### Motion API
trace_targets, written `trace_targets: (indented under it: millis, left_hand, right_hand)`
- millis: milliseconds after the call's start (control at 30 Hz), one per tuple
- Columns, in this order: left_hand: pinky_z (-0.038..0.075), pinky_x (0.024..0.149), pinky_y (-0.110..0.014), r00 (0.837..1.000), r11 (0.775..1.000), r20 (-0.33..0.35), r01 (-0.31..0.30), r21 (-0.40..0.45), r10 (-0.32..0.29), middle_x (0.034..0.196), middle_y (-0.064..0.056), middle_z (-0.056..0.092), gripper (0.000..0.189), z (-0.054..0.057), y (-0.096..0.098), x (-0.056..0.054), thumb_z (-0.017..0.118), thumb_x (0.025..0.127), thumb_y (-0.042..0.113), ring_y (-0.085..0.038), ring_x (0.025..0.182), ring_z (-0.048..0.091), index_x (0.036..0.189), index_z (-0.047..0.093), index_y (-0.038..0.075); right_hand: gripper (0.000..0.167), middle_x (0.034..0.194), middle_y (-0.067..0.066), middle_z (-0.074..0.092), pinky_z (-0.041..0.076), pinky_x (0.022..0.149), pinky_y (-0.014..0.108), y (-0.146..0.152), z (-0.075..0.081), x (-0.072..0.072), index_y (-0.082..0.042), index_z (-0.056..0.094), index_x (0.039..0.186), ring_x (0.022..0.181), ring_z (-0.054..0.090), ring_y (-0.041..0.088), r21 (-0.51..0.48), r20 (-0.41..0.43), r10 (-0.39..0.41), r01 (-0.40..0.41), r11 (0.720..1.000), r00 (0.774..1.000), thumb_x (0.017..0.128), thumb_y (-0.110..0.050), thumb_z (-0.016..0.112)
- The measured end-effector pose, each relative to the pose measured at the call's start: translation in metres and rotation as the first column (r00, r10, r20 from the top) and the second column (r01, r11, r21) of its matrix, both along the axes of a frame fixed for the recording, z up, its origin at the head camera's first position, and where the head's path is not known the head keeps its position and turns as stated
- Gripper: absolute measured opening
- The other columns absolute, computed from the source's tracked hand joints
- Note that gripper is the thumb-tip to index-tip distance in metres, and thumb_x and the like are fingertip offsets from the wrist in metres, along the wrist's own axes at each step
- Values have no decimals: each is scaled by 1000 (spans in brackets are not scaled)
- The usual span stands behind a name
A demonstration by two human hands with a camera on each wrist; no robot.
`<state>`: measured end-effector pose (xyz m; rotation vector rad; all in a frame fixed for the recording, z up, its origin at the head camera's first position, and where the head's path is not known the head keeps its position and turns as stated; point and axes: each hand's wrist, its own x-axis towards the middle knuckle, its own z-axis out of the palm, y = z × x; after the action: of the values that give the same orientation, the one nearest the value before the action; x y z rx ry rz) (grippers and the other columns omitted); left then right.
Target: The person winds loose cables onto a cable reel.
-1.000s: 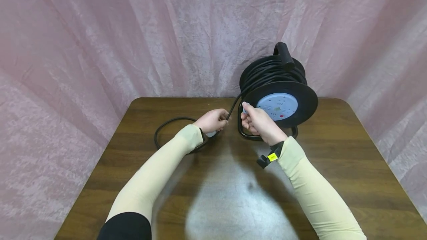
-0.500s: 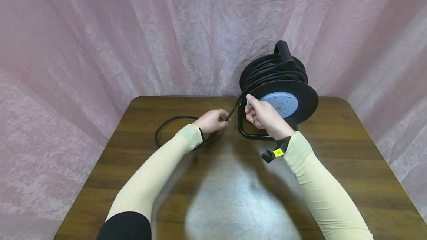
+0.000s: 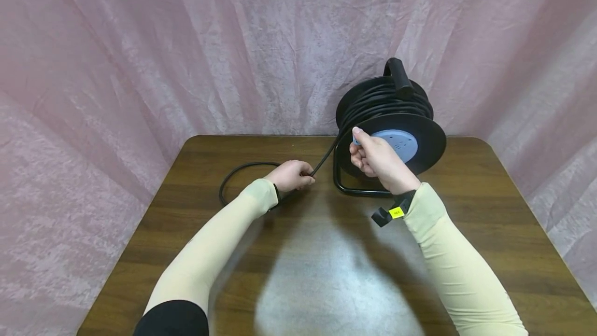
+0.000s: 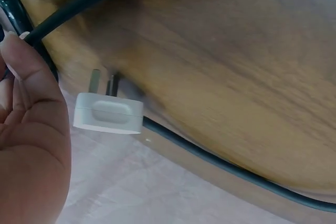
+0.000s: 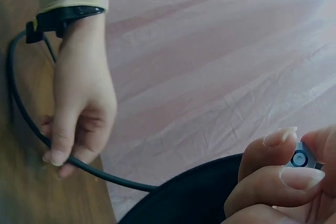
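Note:
My left hand (image 3: 291, 174) pinches a black cable (image 3: 323, 162) that slants up to the cable reel (image 3: 430, 131). Black cable lies wound in several turns on the reel's drum. In front of the reel's blue socket face (image 3: 402, 141), my right hand (image 3: 377, 158) grips a small light-blue knob (image 5: 300, 158) between thumb and fingers. Beside my left palm, the left wrist view has a white plug (image 4: 107, 114) with its pins pointing up in that view; in the head view the plug is hidden.
The loose cable end loops (image 3: 233, 171) on the left part of the wooden table (image 3: 186, 258). A black tube frame (image 3: 356, 191) supports the reel, and a black carry handle (image 3: 397, 78) tops it. Behind the table hangs a pink curtain (image 3: 233, 51).
My right hand has moved up and to the right with the knob, covering more of the socket face. My left hand has shifted slightly left and down, still holding the cable.

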<state>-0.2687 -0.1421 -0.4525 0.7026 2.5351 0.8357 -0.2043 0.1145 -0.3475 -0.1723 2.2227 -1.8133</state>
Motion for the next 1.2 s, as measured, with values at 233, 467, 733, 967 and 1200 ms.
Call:
trace_targets:
  millis: [233, 467, 733, 967, 1200]
  left_hand:
    - [55, 70, -29, 1000, 1000, -18, 1, -7, -1, 88, -5, 67, 18, -1, -10, 1, 67, 103, 22, -15, 74, 62, 110, 75, 8]
    - [58, 72, -27, 1000, 1000, -2, -8, 17, 8, 97, -7, 71, 17, -6, -17, -3, 65, 103, 23, -15, 78, 64, 111, 74, 10]
    - [57, 71, -27, 1000, 1000, 7, 0, 19, 0, 95, -8, 72, 20, -5, -23, 2, 66, 103, 24, -15, 76, 63, 112, 75, 8]
    - [56, 70, -28, 999, 999, 29, -39, 16, 39, 96, -8, 72, 22, -6, -30, 6, 66, 103, 24, -14, 75, 63, 115, 76, 7]
    - [56, 71, -28, 999, 999, 36, -37, 15, 36, 98, -6, 73, 24, -6, -32, 4, 66, 103, 25, -14, 76, 65, 116, 76, 8]
  right_hand:
    - [65, 68, 2, 52, 30, 44, 19, 12, 8, -1, 2, 54, 92, 51, 39, 7, -10, -25, -6, 6, 1000, 1000, 105, -61, 43]
    - [64, 68, 2, 53, 29, 43, 19, 19, 14, 0, 4, 53, 92, 53, 41, 8, -18, -42, -7, 6, 1000, 999, 106, -58, 45]
    - [68, 69, 2, 53, 29, 44, 20, 24, 17, 3, 7, 54, 95, 55, 41, 9, 15, -55, -20, 21, 1000, 998, 104, -60, 46]
    - [68, 66, 2, 52, 29, 44, 21, 29, 22, 5, 7, 55, 95, 54, 41, 9, 27, -64, -62, 64, 998, 996, 104, -59, 47]
    - [68, 69, 2, 55, 33, 46, 22, 40, 28, 7, 8, 56, 97, 57, 44, 10, 81, -75, -82, 88, 993, 994, 104, -60, 48]
